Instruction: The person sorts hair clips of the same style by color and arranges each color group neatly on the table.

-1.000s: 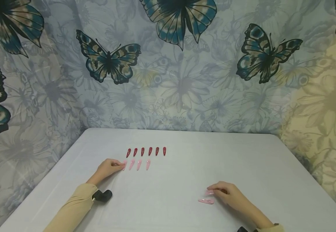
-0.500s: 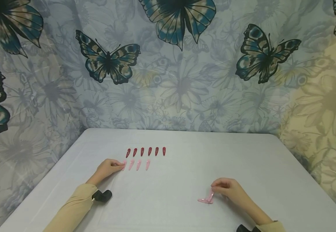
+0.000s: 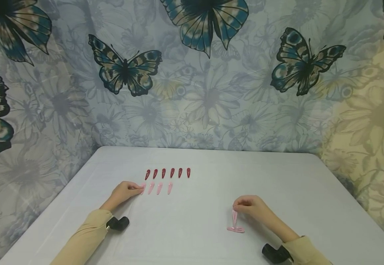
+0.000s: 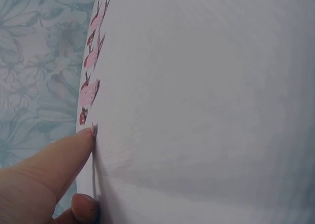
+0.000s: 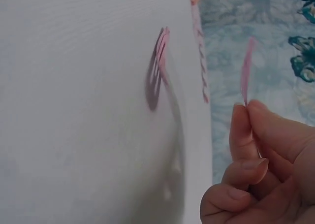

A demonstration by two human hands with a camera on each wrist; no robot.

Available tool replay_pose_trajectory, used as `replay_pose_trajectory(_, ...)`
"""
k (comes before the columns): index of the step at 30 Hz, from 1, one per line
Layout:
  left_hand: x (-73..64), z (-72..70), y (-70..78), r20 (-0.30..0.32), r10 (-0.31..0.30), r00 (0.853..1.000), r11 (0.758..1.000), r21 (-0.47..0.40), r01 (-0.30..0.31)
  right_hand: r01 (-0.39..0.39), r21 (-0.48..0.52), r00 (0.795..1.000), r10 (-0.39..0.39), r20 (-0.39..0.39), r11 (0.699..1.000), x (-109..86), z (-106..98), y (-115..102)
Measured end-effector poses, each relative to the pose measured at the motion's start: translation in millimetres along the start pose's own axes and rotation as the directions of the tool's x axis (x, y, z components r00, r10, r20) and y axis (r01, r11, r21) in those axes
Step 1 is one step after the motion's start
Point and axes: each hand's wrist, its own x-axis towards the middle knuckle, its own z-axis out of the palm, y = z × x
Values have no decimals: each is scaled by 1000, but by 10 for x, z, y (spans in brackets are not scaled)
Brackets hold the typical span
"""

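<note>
My right hand (image 3: 252,207) pinches a pink snap hair clip (image 3: 234,219) between thumb and fingertip. In the head view that clip hangs down over another pink hair clip (image 3: 236,230) lying crosswise on the table; the right wrist view shows the held clip (image 5: 246,71) raised apart from the lying one (image 5: 162,54). At the left, my left hand (image 3: 123,193) touches the leftmost pink hair clip (image 3: 143,188) of a row with a fingertip. In the left wrist view one straight finger (image 4: 64,160) meets this clip (image 4: 95,130), partly covering it, while another fingertip stays apart below.
Several pink hair clips (image 3: 159,188) stand in line beside my left hand. Behind them runs a row of several dark red hair clips (image 3: 172,173). All lie on a white table (image 3: 192,228) backed by a butterfly-patterned cloth (image 3: 208,95).
My right hand has lifted a pink hair clip from beside the other loose one, turned it to hang upright and shifted slightly up and left. The left hand has stayed in place.
</note>
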Motion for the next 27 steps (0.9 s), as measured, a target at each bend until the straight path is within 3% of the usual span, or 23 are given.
replay_pose_trajectory(6, 9, 16, -16, 4, -5, 1000, 1000, -2, 5, -12, -52, 999, 13, 31, 999, 130, 46, -51)
replay_pose_trajectory(10, 19, 13, -37, 14, -3, 1000, 1000, -9, 4, 36, -111, 998, -29, 63, 993, 244, 98, -96)
replay_pose_trajectory(13, 28, -2, -49, 10, -3, 1000, 1000, -7, 3, 76, -140, 994, -64, 90, 987, 379, 172, -144)
replay_pose_trajectory(19, 41, -23, -50, 26, 16, 1000, 1000, -1, -16, 77, -201, 994, -58, 97, 976, 662, 312, -327)
replay_pose_trajectory(23, 17, -23, -30, 33, 6, 999, 1000, 2, -6, 95, -213, 989, -69, 127, 972, 809, 366, -441)
replay_pose_trajectory(27, -3, -12, -12, 30, 4, 1000, 1000, -2, -4, 67, -188, 991, -44, 124, 980, 932, 441, -452)
